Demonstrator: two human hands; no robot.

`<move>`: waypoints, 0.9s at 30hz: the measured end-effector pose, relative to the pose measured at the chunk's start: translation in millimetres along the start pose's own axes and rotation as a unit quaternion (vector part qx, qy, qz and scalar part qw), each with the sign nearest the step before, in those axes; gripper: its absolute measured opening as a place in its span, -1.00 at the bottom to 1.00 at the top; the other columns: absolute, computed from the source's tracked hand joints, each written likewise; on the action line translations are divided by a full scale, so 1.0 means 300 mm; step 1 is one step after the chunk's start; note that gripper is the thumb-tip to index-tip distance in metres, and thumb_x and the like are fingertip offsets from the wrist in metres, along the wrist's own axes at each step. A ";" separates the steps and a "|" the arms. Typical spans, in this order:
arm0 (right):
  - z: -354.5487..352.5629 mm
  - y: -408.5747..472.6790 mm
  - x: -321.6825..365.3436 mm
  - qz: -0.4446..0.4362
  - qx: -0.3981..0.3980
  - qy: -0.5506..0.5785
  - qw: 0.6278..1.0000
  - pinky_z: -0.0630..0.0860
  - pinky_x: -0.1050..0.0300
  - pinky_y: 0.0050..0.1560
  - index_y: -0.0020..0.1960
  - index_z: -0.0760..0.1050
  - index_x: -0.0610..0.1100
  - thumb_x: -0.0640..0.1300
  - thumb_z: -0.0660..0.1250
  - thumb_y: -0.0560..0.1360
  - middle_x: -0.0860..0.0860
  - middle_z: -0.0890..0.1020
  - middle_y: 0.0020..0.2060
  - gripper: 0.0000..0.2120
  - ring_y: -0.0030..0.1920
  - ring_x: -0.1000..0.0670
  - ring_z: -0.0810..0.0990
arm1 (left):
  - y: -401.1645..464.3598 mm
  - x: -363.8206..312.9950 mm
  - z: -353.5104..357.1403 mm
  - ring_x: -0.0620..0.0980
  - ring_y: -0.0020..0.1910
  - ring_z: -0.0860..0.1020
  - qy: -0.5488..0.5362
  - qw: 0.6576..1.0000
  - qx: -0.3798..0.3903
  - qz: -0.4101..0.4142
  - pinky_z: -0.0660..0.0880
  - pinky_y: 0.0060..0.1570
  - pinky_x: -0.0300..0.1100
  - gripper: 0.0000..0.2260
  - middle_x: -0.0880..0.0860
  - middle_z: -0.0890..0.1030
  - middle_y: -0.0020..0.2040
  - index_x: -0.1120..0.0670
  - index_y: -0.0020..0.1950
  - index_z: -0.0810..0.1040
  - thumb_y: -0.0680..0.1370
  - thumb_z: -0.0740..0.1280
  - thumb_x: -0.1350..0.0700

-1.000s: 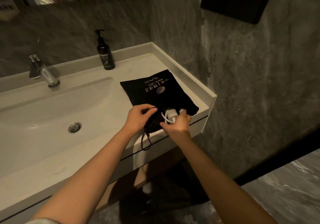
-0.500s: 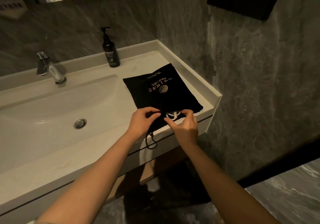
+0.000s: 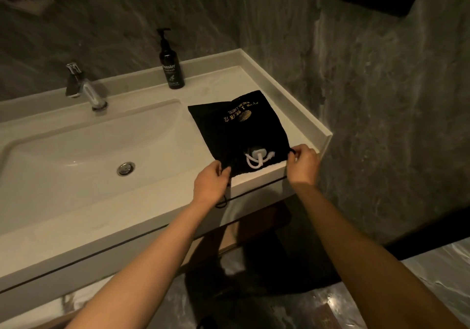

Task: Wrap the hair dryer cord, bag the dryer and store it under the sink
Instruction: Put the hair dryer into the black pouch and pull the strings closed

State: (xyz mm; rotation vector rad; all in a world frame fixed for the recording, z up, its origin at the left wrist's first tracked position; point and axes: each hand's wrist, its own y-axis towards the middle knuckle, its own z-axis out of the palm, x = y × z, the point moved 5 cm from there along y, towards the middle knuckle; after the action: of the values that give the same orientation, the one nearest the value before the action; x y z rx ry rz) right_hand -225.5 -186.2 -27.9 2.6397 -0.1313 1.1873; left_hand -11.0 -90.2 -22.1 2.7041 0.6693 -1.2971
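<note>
A black drawstring bag (image 3: pixel 236 130) with gold lettering lies flat on the white counter (image 3: pixel 221 87) to the right of the basin. At its mouth near the front edge, the white cord and plug (image 3: pixel 258 157) of the hair dryer poke out; the dryer body is hidden inside. My left hand (image 3: pixel 211 183) pinches the bag's left mouth corner, with a black drawstring loop (image 3: pixel 222 202) dangling below it. My right hand (image 3: pixel 302 163) pinches the right mouth corner. The hands are spread apart, holding the mouth wide.
A white basin (image 3: pixel 84 150) with a chrome faucet (image 3: pixel 85 88) fills the left. A dark pump bottle (image 3: pixel 171 68) stands at the back of the counter. A grey stone wall (image 3: pixel 381 125) rises close on the right. Below the counter is a dark open space (image 3: pixel 256 229).
My hands were close together at the bag's mouth around the white cord. They have moved apart to the two corners, and the cord now lies uncovered in the opening.
</note>
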 end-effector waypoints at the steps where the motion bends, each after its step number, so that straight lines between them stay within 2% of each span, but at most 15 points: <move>1: 0.001 0.000 0.009 0.012 0.001 0.036 0.999 0.42 0.03 0.08 0.12 0.49 -0.30 -0.25 0.21 0.56 -0.27 0.57 0.06 -0.81 0.11 -0.23 0.51 | 0.003 -0.012 0.006 0.15 -0.16 0.63 -0.139 0.989 0.030 -0.043 0.52 -0.19 -0.03 -0.79 0.30 0.61 -0.02 0.27 0.07 0.49 0.63 0.19 0.13; 3: 0.006 -0.002 0.026 0.055 0.015 0.127 0.990 0.40 0.15 -0.04 0.15 0.42 -0.32 -0.26 0.14 0.59 -0.26 0.57 0.07 -0.81 0.06 -0.18 0.54 | 0.002 -0.047 0.023 0.06 -0.27 0.67 -0.383 0.910 0.101 -0.124 0.62 -0.20 -0.13 -0.74 0.35 0.58 0.08 0.31 0.25 0.39 0.66 0.12 0.17; 4: 0.007 -0.001 0.037 0.074 0.023 0.171 0.982 0.42 0.16 -0.03 0.16 0.39 -0.32 -0.26 0.12 0.60 -0.25 0.56 0.06 -0.80 0.05 -0.17 0.54 | 0.003 -0.069 0.019 0.06 -0.27 0.68 -0.448 0.874 0.119 -0.142 0.62 -0.16 -0.12 -0.72 0.36 0.58 0.12 0.31 0.30 0.35 0.66 0.09 0.17; 6: -0.006 0.015 0.062 0.094 0.022 0.215 0.972 0.51 0.00 0.04 0.18 0.36 -0.30 -0.24 0.10 0.60 -0.21 0.54 0.04 -0.80 0.08 -0.19 0.54 | 0.008 -0.117 -0.008 0.09 -0.21 0.70 -0.530 0.827 0.134 -0.136 0.61 -0.07 -0.05 -0.69 0.36 0.56 0.17 0.30 0.33 0.32 0.67 0.06 0.16; 7: -0.020 0.030 0.077 0.095 0.013 0.228 0.969 0.55 -0.04 0.00 0.18 0.36 -0.30 -0.24 0.10 0.61 -0.20 0.53 0.03 -0.80 0.07 -0.20 0.55 | 0.013 -0.140 -0.032 0.10 -0.16 0.70 -0.556 0.812 0.134 -0.120 0.59 -0.02 -0.04 -0.70 0.37 0.54 0.20 0.30 0.30 0.36 0.67 0.04 0.16; 8: -0.038 0.047 0.096 0.092 0.003 0.250 0.964 0.59 0.02 -0.10 0.18 0.36 -0.30 -0.24 0.10 0.61 -0.19 0.53 0.03 -0.80 0.06 -0.18 0.55 | 0.019 -0.165 -0.062 0.11 -0.09 0.69 -0.571 0.804 0.131 -0.103 0.55 0.06 -0.06 -0.70 0.36 0.52 0.22 0.28 0.23 0.41 0.67 0.01 0.15; 10: -0.068 0.081 0.142 0.077 -0.003 0.308 0.948 0.59 0.25 -0.36 0.17 0.37 -0.27 -0.24 0.10 0.61 -0.17 0.51 0.05 -0.81 -0.02 -0.12 0.55 | 0.037 -0.204 -0.123 0.15 0.06 0.61 -0.579 0.803 0.117 -0.078 0.46 0.14 -0.13 -0.69 0.33 0.52 0.22 0.23 0.08 0.48 0.67 -0.02 0.14; 12: -0.094 0.108 0.198 0.058 0.006 0.346 0.936 0.60 0.24 -0.44 0.12 0.37 -0.21 -0.24 0.11 0.61 -0.16 0.50 0.03 -0.88 -0.14 -0.08 0.58 | 0.061 -0.237 -0.180 0.16 0.06 0.59 -0.581 0.805 0.102 -0.057 0.49 0.10 -0.14 -0.68 0.30 0.53 0.16 0.24 0.11 0.47 0.67 -0.03 0.13; 15: -0.139 0.147 0.285 0.019 0.010 0.366 0.930 0.55 0.27 -0.52 0.04 0.33 -0.18 -0.25 0.11 0.61 -0.13 0.52 -0.09 -0.96 -0.32 -0.01 0.58 | 0.102 -0.283 -0.255 0.06 -0.07 0.65 -0.578 0.809 0.100 -0.043 0.57 -0.09 -0.15 -0.67 0.24 0.61 0.06 0.25 0.27 0.41 0.67 -0.02 0.12; 18: -0.192 0.199 0.365 0.009 0.014 0.379 0.925 0.51 0.29 -0.55 0.03 0.32 -0.20 -0.25 0.10 0.62 -0.08 0.54 -0.24 -0.96 -0.48 0.07 0.56 | 0.148 -0.332 -0.337 -0.01 -0.26 0.69 -0.580 0.809 0.093 -0.031 0.58 -0.34 -0.23 -0.68 0.17 0.71 -0.17 0.26 0.23 0.43 0.67 0.00 0.13; 19: -0.214 0.218 0.394 0.006 0.012 0.380 0.925 0.50 0.29 -0.56 0.03 0.31 -0.20 -0.24 0.10 0.62 -0.07 0.53 -0.29 -0.96 -0.53 0.11 0.54 | 0.167 -0.350 -0.365 -0.05 -0.38 0.66 -0.584 0.807 0.086 -0.026 0.53 -0.46 -0.28 -0.70 0.15 0.71 -0.24 0.27 0.18 0.44 0.66 0.01 0.14; 21: -0.253 0.252 0.450 -0.006 0.012 0.370 0.929 0.49 0.27 -0.57 0.01 0.31 -0.21 -0.24 0.10 0.62 -0.07 0.52 -0.35 -0.96 -0.54 0.10 0.52 | 0.199 -0.382 -0.418 -0.14 -0.61 0.45 -0.579 0.812 0.071 -0.010 0.31 -0.65 -0.35 -0.75 0.11 0.69 -0.36 0.23 0.03 0.45 0.66 0.02 0.15; 23: -0.281 0.276 0.500 -0.022 0.022 0.349 0.937 0.49 0.27 -0.56 0.00 0.33 -0.21 -0.24 0.12 0.62 -0.08 0.52 -0.38 -0.95 -0.47 0.02 0.53 | 0.222 -0.399 -0.469 -0.18 -0.70 0.26 -0.538 0.842 0.038 0.006 0.14 -0.72 -0.36 -0.78 0.02 0.60 -0.50 0.14 -0.12 0.39 0.65 0.03 0.17; 25: -0.296 0.292 0.532 -0.025 0.031 0.337 0.941 0.47 0.31 -0.58 -0.01 0.36 -0.22 -0.23 0.14 0.61 -0.08 0.52 -0.40 -0.93 -0.44 0.01 0.51 | 0.235 -0.399 -0.519 -0.17 -0.69 0.21 -0.451 0.892 0.006 0.032 0.10 -0.71 -0.35 -0.77 -0.04 0.44 -0.59 0.07 -0.22 0.34 0.65 0.09 0.16; 27: -0.303 0.307 0.547 -0.017 0.036 0.333 0.942 0.47 0.29 -0.55 -0.04 0.38 -0.22 -0.24 0.15 0.61 -0.09 0.52 -0.38 -0.92 -0.42 0.02 0.50 | 0.239 -0.396 -0.577 -0.14 -0.64 0.22 -0.302 0.950 -0.029 0.070 0.12 -0.66 -0.32 -0.71 -0.02 0.34 -0.55 0.06 -0.31 0.36 0.62 0.22 0.10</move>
State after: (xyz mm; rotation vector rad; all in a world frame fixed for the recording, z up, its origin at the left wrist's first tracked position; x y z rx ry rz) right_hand -198.8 -249.2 169.6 2.1290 0.0840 2.0160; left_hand 79.1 -154.8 169.9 2.0721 0.4222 -1.8849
